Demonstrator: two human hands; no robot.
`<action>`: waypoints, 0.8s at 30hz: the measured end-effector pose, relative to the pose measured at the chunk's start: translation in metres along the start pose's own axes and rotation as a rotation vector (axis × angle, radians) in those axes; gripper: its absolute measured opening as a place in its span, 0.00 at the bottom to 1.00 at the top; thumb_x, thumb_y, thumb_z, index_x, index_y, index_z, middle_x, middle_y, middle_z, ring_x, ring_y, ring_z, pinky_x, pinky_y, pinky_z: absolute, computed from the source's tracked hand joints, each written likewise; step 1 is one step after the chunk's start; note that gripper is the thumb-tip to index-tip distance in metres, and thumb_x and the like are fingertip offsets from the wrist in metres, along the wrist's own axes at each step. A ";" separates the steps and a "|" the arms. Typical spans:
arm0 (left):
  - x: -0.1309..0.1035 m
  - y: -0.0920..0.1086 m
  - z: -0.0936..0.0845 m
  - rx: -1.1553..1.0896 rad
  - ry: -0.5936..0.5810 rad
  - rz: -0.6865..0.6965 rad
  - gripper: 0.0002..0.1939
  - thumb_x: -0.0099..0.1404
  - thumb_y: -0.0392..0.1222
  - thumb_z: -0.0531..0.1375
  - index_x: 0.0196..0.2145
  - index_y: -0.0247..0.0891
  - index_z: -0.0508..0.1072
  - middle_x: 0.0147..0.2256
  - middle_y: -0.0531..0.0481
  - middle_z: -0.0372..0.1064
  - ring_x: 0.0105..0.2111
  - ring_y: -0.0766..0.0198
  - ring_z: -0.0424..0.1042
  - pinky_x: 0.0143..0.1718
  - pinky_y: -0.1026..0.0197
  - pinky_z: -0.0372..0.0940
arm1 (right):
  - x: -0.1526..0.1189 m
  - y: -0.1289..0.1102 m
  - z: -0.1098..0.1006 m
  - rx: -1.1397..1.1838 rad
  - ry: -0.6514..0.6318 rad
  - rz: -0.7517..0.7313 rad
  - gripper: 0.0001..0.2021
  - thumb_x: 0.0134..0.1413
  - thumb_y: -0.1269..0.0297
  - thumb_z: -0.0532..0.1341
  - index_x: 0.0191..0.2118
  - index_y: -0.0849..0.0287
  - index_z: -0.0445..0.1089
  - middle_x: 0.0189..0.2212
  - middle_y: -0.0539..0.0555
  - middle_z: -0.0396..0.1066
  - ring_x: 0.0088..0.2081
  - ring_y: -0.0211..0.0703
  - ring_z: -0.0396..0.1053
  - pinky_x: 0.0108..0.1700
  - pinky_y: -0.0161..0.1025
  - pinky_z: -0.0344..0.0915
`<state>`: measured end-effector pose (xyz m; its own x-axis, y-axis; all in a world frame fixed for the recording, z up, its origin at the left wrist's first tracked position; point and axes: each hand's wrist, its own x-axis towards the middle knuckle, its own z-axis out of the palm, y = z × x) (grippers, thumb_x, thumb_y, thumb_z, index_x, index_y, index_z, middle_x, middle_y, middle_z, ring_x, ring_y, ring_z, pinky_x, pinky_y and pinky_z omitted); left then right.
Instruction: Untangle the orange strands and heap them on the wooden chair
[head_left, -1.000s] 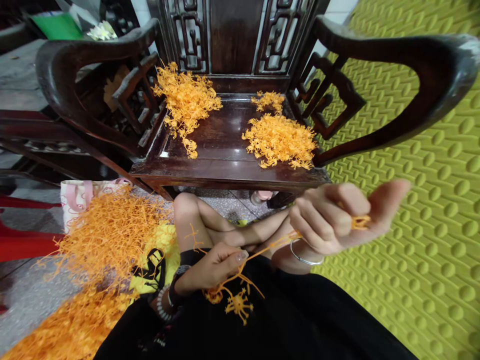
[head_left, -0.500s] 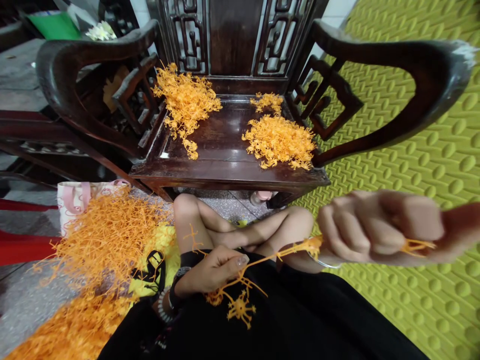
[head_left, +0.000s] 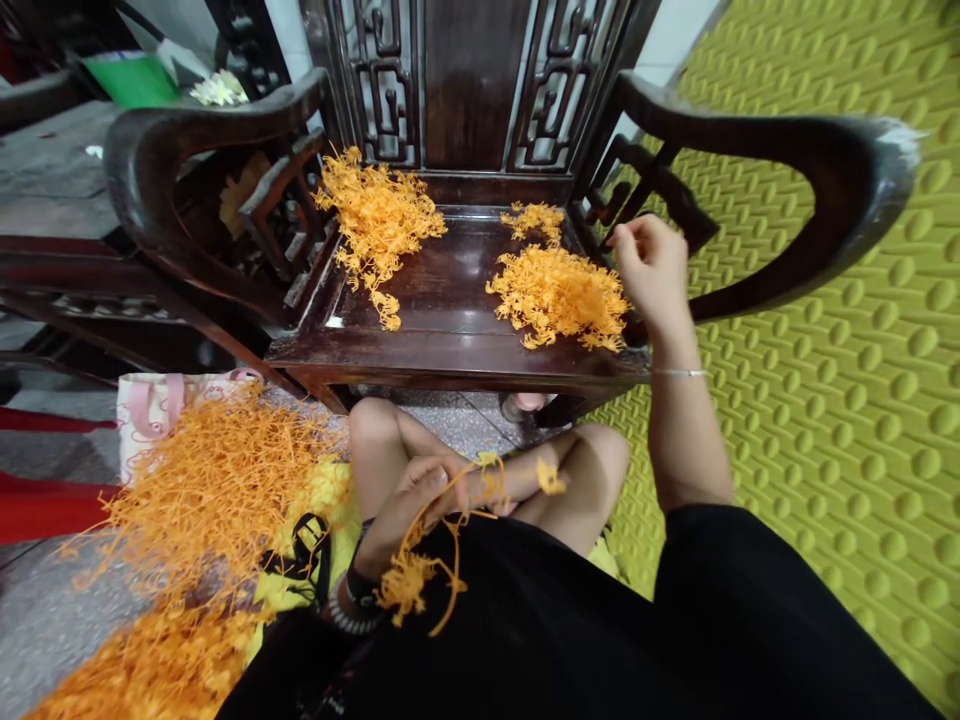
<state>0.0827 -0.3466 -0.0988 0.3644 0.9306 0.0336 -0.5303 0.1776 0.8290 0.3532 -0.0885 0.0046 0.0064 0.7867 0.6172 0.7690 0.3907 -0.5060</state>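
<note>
Low in front of my lap, my left hand (head_left: 409, 505) is closed around thin orange plastic strands (head_left: 454, 560). A clump of small spidery, flower-like pieces (head_left: 409, 585) hangs from them below the hand, and a blurred orange bit (head_left: 550, 477) shows to their right. My right hand (head_left: 651, 265) is up by the chair's right armrest, its fingers curled together with nothing visible in them. Just left of it, on the seat, lies a heap of orange spidery pieces (head_left: 555, 295). A smaller cluster (head_left: 534, 222) is behind that heap.
The dark wooden chair (head_left: 457, 350) also bears a larger orange pile (head_left: 386, 215) at its left. On the floor to my left lie a tangled strand heap (head_left: 217, 480), a cloth bag (head_left: 142, 420) and another orange mass (head_left: 157, 660). Yellow-green textured matting (head_left: 840, 430) spreads rightward.
My right hand has left the strands and moved from the right foreground up to the chair seat's right side. My left hand has shifted slightly, still holding the strands.
</note>
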 end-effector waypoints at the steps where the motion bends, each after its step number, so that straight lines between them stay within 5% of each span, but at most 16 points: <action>1: 0.003 0.002 0.002 0.005 -0.023 0.040 0.22 0.64 0.58 0.59 0.30 0.32 0.71 0.14 0.58 0.44 0.16 0.75 0.40 0.20 0.66 0.37 | 0.008 0.009 0.010 -0.129 -0.055 0.042 0.08 0.60 0.66 0.56 0.33 0.65 0.67 0.24 0.51 0.61 0.26 0.33 0.55 0.33 0.36 0.53; 4: 0.008 0.007 0.006 0.024 -0.027 0.089 0.18 0.67 0.53 0.58 0.33 0.32 0.72 0.13 0.58 0.45 0.14 0.77 0.40 0.19 0.67 0.37 | 0.015 0.032 0.027 -0.307 -0.182 0.079 0.03 0.53 0.72 0.59 0.32 0.66 0.70 0.32 0.57 0.65 0.33 0.40 0.60 0.42 0.41 0.58; 8: 0.013 0.012 0.007 -0.023 0.011 0.096 0.17 0.70 0.49 0.55 0.30 0.33 0.70 0.12 0.58 0.44 0.14 0.76 0.42 0.22 0.68 0.43 | 0.006 0.052 0.035 -0.227 -0.294 0.042 0.02 0.48 0.72 0.60 0.28 0.64 0.71 0.39 0.61 0.70 0.40 0.50 0.65 0.49 0.47 0.60; 12: 0.017 0.013 0.002 -0.116 -0.016 0.139 0.15 0.71 0.48 0.55 0.32 0.35 0.68 0.12 0.59 0.42 0.14 0.75 0.41 0.24 0.67 0.43 | -0.012 0.042 0.034 -0.106 -0.037 -0.121 0.08 0.49 0.61 0.63 0.33 0.61 0.73 0.44 0.59 0.72 0.49 0.54 0.65 0.54 0.53 0.58; 14: 0.020 0.011 -0.003 -0.184 -0.037 0.169 0.14 0.71 0.47 0.53 0.31 0.35 0.66 0.11 0.60 0.40 0.13 0.75 0.38 0.22 0.66 0.41 | -0.028 0.020 0.029 0.018 0.138 -0.176 0.12 0.56 0.55 0.60 0.36 0.60 0.72 0.43 0.58 0.72 0.48 0.51 0.66 0.55 0.52 0.59; 16: 0.025 0.005 -0.010 -0.262 -0.081 0.228 0.13 0.71 0.45 0.53 0.31 0.36 0.64 0.10 0.61 0.38 0.10 0.76 0.35 0.20 0.66 0.40 | -0.053 -0.009 0.024 0.226 0.167 -0.238 0.17 0.61 0.50 0.56 0.39 0.59 0.72 0.41 0.58 0.72 0.47 0.48 0.68 0.54 0.50 0.61; 21: 0.037 -0.015 -0.021 -0.450 -0.227 0.272 0.14 0.69 0.48 0.55 0.29 0.38 0.58 0.08 0.63 0.41 0.06 0.74 0.38 0.16 0.64 0.41 | -0.129 -0.071 0.038 0.678 -0.583 -0.545 0.44 0.47 0.35 0.62 0.64 0.58 0.57 0.61 0.62 0.57 0.63 0.54 0.54 0.64 0.53 0.51; 24: 0.040 -0.022 -0.011 -0.449 -0.155 0.125 0.19 0.65 0.52 0.58 0.27 0.39 0.55 0.08 0.63 0.37 0.07 0.73 0.36 0.16 0.62 0.41 | -0.163 -0.097 0.059 0.999 -0.761 -0.461 0.44 0.50 0.38 0.62 0.67 0.56 0.51 0.65 0.62 0.50 0.65 0.53 0.50 0.65 0.53 0.50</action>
<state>0.1009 -0.3096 -0.1221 0.3680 0.9013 0.2285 -0.8427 0.2195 0.4916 0.2403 -0.2266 -0.0825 -0.7324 0.4300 0.5279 -0.1921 0.6133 -0.7661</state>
